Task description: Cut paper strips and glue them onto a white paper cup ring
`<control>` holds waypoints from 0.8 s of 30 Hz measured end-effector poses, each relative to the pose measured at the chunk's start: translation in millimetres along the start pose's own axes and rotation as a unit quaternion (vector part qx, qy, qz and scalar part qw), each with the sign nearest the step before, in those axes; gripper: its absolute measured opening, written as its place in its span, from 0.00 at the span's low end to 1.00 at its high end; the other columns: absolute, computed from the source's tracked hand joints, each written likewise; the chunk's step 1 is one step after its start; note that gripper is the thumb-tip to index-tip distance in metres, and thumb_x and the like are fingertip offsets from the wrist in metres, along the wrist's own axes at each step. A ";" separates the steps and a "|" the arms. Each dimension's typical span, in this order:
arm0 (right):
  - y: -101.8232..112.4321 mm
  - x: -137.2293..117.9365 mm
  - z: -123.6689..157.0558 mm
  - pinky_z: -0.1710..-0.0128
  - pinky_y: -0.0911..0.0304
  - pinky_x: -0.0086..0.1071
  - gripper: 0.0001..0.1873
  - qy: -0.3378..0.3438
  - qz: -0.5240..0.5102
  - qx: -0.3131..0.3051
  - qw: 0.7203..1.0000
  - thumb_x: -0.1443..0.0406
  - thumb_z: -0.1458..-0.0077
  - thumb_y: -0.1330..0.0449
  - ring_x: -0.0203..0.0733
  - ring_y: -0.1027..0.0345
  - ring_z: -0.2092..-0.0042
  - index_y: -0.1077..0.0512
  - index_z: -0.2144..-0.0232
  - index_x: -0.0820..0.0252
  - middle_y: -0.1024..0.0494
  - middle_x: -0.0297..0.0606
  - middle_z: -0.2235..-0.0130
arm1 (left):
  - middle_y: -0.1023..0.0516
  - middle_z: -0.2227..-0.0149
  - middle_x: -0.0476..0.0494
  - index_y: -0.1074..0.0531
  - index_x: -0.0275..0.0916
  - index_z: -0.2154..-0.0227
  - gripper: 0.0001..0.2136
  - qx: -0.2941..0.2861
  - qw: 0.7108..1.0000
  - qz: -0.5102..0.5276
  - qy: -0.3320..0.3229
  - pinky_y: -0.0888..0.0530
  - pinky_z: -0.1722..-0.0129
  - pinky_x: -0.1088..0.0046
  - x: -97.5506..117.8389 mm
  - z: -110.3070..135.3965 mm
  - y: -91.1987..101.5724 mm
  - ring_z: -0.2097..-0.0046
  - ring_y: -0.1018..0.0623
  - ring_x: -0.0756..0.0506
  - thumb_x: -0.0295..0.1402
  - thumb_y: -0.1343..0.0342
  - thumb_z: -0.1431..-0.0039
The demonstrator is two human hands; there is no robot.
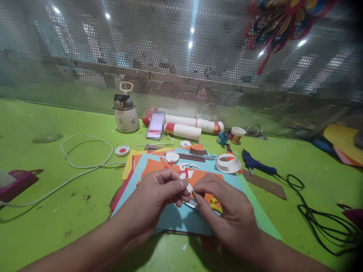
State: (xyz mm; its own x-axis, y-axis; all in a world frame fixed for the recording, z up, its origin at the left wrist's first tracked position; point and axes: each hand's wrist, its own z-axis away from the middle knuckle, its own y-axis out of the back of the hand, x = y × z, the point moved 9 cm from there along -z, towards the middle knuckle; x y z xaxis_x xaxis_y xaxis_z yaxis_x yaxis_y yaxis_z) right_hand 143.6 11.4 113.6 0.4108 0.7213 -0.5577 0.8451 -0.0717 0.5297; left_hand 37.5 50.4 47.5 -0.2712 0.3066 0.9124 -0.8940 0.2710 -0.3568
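Note:
Both hands meet over a stack of coloured paper sheets [170, 217] at the table's near middle. My left hand [159, 192] pinches a small white paper scrap [189, 187] between thumb and fingers. My right hand [224, 209] is closed, its fingertips touching the same scrap, and a pair of yellow-handled scissors [214, 206] lies under it, partly hidden. Small red and white paper cuttings [185, 169] lie on the orange sheet just beyond the fingers.
Behind the stack are a white paper ring [228, 163], round white discs [172, 157], stacked paper cups lying on their side [187, 127], a single cup [236, 134] and a white jug [125, 111]. A blue glue gun [256, 163] with black cord lies right; a white cable [85, 158] left.

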 end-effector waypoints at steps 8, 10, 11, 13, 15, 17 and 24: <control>3.6 -7.2 3.3 0.65 0.34 0.35 0.11 0.042 -0.062 0.018 0.997 0.81 0.45 0.45 0.40 0.32 0.65 0.28 0.63 0.67 0.26 0.42 0.68 | 0.25 0.76 0.46 0.27 0.33 0.78 0.06 -0.025 0.997 0.064 0.029 0.35 0.71 0.76 -6.8 -1.0 -5.8 0.73 0.30 0.52 0.28 0.39 0.49; 4.3 -6.4 2.3 0.65 0.34 0.35 0.11 0.033 -0.083 0.022 0.996 0.80 0.45 0.44 0.40 0.32 0.65 0.28 0.63 0.66 0.26 0.41 0.67 | 0.25 0.76 0.46 0.26 0.33 0.78 0.05 -0.030 0.997 0.064 0.029 0.35 0.71 0.76 -6.5 -0.4 -6.4 0.73 0.31 0.52 0.28 0.39 0.50; 4.5 -5.4 1.6 0.66 0.34 0.35 0.11 0.025 -0.092 0.023 0.995 0.80 0.45 0.44 0.39 0.32 0.65 0.27 0.64 0.66 0.25 0.41 0.67 | 0.25 0.76 0.46 0.26 0.33 0.78 0.05 -0.033 0.997 0.063 0.029 0.35 0.71 0.76 -6.2 -0.2 -6.5 0.73 0.30 0.52 0.28 0.39 0.50; 3.6 -2.6 0.5 0.66 0.34 0.35 0.10 0.009 -0.109 0.022 0.994 0.79 0.45 0.44 0.39 0.31 0.66 0.27 0.64 0.66 0.25 0.41 0.68 | 0.25 0.76 0.46 0.26 0.33 0.77 0.05 -0.039 0.997 0.060 0.030 0.35 0.71 0.76 -5.7 0.2 -6.6 0.73 0.30 0.51 0.29 0.38 0.50; 2.6 0.2 0.4 0.66 0.34 0.35 0.10 -0.002 -0.124 0.018 0.992 0.79 0.46 0.43 0.39 0.31 0.66 0.26 0.65 0.65 0.24 0.40 0.69 | 0.25 0.76 0.46 0.26 0.33 0.77 0.06 -0.047 0.997 0.056 0.032 0.35 0.71 0.76 -5.2 0.7 -7.4 0.72 0.29 0.51 0.29 0.38 0.50; 2.1 3.4 1.3 0.67 0.34 0.36 0.10 -0.007 -0.135 0.016 0.991 0.79 0.47 0.43 0.39 0.31 0.67 0.26 0.66 0.64 0.24 0.39 0.70 | 0.26 0.76 0.46 0.26 0.33 0.78 0.06 -0.054 0.997 0.052 0.031 0.35 0.71 0.76 -5.2 1.5 -8.8 0.72 0.29 0.51 0.30 0.38 0.50; 0.7 2.6 0.7 0.68 0.34 0.35 0.14 -0.021 -0.176 -0.004 0.984 0.80 0.50 0.42 0.39 0.30 0.68 0.25 0.66 0.61 0.25 0.36 0.72 | 0.26 0.78 0.48 0.28 0.34 0.77 0.06 -0.039 0.998 0.047 0.016 0.35 0.72 0.77 -5.1 -0.6 -5.4 0.74 0.31 0.52 0.30 0.38 0.50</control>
State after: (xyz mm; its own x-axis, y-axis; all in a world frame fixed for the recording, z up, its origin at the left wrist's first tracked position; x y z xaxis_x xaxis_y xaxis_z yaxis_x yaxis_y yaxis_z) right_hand 145.5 12.8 112.1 0.1065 0.6705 -0.7342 0.9351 0.1835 0.3032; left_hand 43.9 47.9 44.6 -0.3400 0.3627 0.8677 -0.8346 0.3088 -0.4561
